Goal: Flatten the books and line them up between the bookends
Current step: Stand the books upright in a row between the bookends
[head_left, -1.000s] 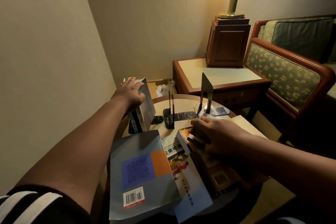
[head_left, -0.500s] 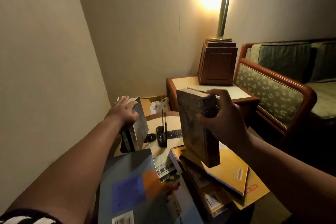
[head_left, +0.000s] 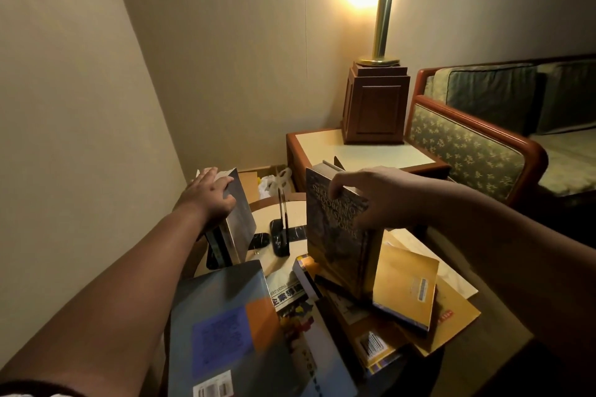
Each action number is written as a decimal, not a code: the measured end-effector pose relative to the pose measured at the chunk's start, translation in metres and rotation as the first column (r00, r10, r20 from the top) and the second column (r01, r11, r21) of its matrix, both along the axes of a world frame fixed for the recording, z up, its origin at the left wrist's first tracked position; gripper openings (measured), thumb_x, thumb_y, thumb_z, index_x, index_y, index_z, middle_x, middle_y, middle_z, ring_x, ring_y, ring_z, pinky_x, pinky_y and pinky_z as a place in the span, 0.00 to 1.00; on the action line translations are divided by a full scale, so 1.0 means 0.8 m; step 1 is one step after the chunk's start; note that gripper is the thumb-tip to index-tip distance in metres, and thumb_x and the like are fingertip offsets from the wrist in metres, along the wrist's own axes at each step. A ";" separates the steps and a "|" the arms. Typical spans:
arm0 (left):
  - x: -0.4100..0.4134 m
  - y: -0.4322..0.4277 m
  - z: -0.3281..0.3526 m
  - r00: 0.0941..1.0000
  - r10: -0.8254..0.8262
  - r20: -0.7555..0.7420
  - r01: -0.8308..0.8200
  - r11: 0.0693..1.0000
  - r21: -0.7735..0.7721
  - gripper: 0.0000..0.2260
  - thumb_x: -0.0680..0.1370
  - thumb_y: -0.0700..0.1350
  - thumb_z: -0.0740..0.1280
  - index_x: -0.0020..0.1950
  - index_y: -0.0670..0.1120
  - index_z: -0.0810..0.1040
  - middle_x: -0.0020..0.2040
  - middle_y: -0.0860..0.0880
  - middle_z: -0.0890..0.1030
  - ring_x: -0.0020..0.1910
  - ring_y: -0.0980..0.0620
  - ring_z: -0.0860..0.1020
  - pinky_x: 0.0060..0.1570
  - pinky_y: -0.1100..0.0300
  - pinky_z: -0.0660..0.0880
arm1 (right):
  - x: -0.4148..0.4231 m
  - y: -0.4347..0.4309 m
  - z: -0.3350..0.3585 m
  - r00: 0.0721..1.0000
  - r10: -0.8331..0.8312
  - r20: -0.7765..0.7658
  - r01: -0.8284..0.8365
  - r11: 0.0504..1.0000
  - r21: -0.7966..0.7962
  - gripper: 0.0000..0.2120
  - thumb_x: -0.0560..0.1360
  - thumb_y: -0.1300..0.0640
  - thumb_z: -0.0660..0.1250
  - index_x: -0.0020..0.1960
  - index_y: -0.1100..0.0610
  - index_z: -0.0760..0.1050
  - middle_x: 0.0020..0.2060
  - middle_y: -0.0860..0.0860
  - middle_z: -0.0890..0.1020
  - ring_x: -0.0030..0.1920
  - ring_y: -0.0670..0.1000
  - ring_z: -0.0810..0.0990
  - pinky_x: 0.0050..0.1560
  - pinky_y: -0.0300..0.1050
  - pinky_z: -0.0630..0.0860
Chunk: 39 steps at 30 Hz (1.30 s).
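My left hand [head_left: 209,195] rests on top of upright books [head_left: 237,222] at the left of the small round table [head_left: 296,213], fingers curled over their top edge. A black bookend [head_left: 283,229] stands just right of them. My right hand [head_left: 374,196] grips a thick brown book [head_left: 335,235] by its top, holding it upright above a loose pile. The tip of a second bookend [head_left: 338,163] shows behind that book. A large blue-grey book [head_left: 232,325] with blue and orange panels lies nearest me, beside yellow books [head_left: 406,290].
A wooden side table [head_left: 322,145] with a brass lamp on a wooden base [head_left: 375,106] stands behind. An upholstered sofa arm [head_left: 467,145] is at the right. A wall runs close on the left. A cardboard box and white bag [head_left: 271,182] sit on the floor behind the table.
My right hand picked the thick brown book off the pile, raised it and stood it upright, turning its cover toward me. My left hand stayed on the upright books.
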State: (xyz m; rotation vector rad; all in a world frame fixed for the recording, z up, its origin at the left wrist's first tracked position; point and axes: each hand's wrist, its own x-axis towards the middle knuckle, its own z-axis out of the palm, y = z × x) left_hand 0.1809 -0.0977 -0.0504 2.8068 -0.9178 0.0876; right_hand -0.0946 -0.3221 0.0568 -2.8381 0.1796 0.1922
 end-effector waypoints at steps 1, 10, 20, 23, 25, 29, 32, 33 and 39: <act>0.000 0.000 0.000 1.000 -0.003 -0.001 0.003 1.000 0.000 0.25 0.78 0.53 0.54 0.76 0.55 0.62 0.80 0.46 0.53 0.78 0.47 0.49 0.75 0.46 0.53 | 0.004 0.003 0.001 1.000 -0.006 -0.004 0.006 1.000 0.007 0.22 0.74 0.57 0.72 0.62 0.41 0.69 0.56 0.48 0.75 0.44 0.48 0.78 0.28 0.32 0.74; -0.001 0.000 0.001 1.000 -0.007 -0.010 0.007 1.000 0.000 0.26 0.78 0.54 0.54 0.76 0.55 0.61 0.80 0.47 0.51 0.79 0.47 0.48 0.75 0.47 0.52 | 0.010 0.026 -0.022 0.953 0.031 0.302 -0.036 0.999 0.011 0.18 0.74 0.56 0.72 0.62 0.44 0.75 0.51 0.45 0.73 0.39 0.42 0.73 0.28 0.34 0.70; -0.006 -0.001 0.005 0.999 -0.024 -0.030 0.023 0.999 -0.033 0.26 0.77 0.53 0.55 0.76 0.54 0.61 0.80 0.47 0.51 0.79 0.49 0.48 0.76 0.49 0.50 | 0.061 0.063 0.001 0.724 -0.173 0.667 0.043 0.978 0.206 0.21 0.72 0.57 0.73 0.64 0.46 0.77 0.32 0.40 0.75 0.30 0.41 0.73 0.29 0.37 0.69; -0.006 0.000 0.005 0.996 -0.023 -0.084 0.019 0.998 -0.055 0.28 0.75 0.54 0.54 0.77 0.54 0.60 0.80 0.49 0.50 0.79 0.49 0.46 0.76 0.48 0.50 | 0.104 0.073 -0.004 0.741 -0.168 0.651 0.034 0.976 0.213 0.22 0.73 0.57 0.72 0.67 0.47 0.76 0.37 0.43 0.78 0.36 0.45 0.76 0.32 0.38 0.69; -0.004 0.000 0.004 0.994 -0.029 -0.102 0.023 0.998 -0.061 0.29 0.75 0.53 0.54 0.77 0.54 0.60 0.80 0.49 0.49 0.79 0.49 0.46 0.76 0.48 0.50 | 0.135 0.076 -0.017 0.779 -0.145 0.610 0.036 0.981 0.188 0.24 0.73 0.58 0.72 0.69 0.49 0.75 0.50 0.50 0.83 0.46 0.50 0.81 0.36 0.38 0.75; 0.009 0.000 0.000 0.998 -0.038 -0.059 0.036 0.999 -0.041 0.27 0.78 0.57 0.60 0.76 0.55 0.62 0.80 0.49 0.51 0.79 0.49 0.47 0.75 0.50 0.51 | 0.187 0.089 -0.057 0.838 -0.158 0.523 0.064 0.979 0.192 0.19 0.74 0.63 0.70 0.64 0.53 0.78 0.59 0.54 0.82 0.57 0.56 0.82 0.50 0.50 0.83; 0.010 -0.001 -0.002 0.998 -0.047 -0.049 0.045 0.998 -0.038 0.27 0.77 0.58 0.54 0.76 0.52 0.62 0.80 0.47 0.52 0.79 0.47 0.48 0.76 0.48 0.51 | 0.207 0.104 -0.086 0.860 -0.227 0.457 0.118 0.960 0.254 0.19 0.75 0.64 0.67 0.64 0.53 0.78 0.58 0.55 0.82 0.58 0.57 0.80 0.52 0.50 0.81; 0.009 -0.001 -0.002 0.998 -0.049 -0.040 0.047 0.998 -0.044 0.28 0.77 0.56 0.54 0.76 0.52 0.61 0.80 0.47 0.52 0.79 0.47 0.48 0.76 0.48 0.51 | 0.211 0.108 -0.095 0.863 -0.256 0.436 0.142 0.950 0.277 0.19 0.75 0.63 0.66 0.65 0.53 0.77 0.57 0.55 0.81 0.57 0.57 0.80 0.51 0.48 0.80; 0.004 0.004 -0.001 0.999 -0.037 -0.023 0.035 0.996 -0.083 0.26 0.78 0.49 0.57 0.77 0.50 0.61 0.80 0.46 0.53 0.79 0.48 0.48 0.77 0.50 0.48 | 0.229 0.123 -0.129 0.862 -0.304 0.406 0.155 0.920 0.359 0.20 0.79 0.59 0.63 0.70 0.48 0.73 0.58 0.53 0.81 0.57 0.56 0.79 0.46 0.45 0.78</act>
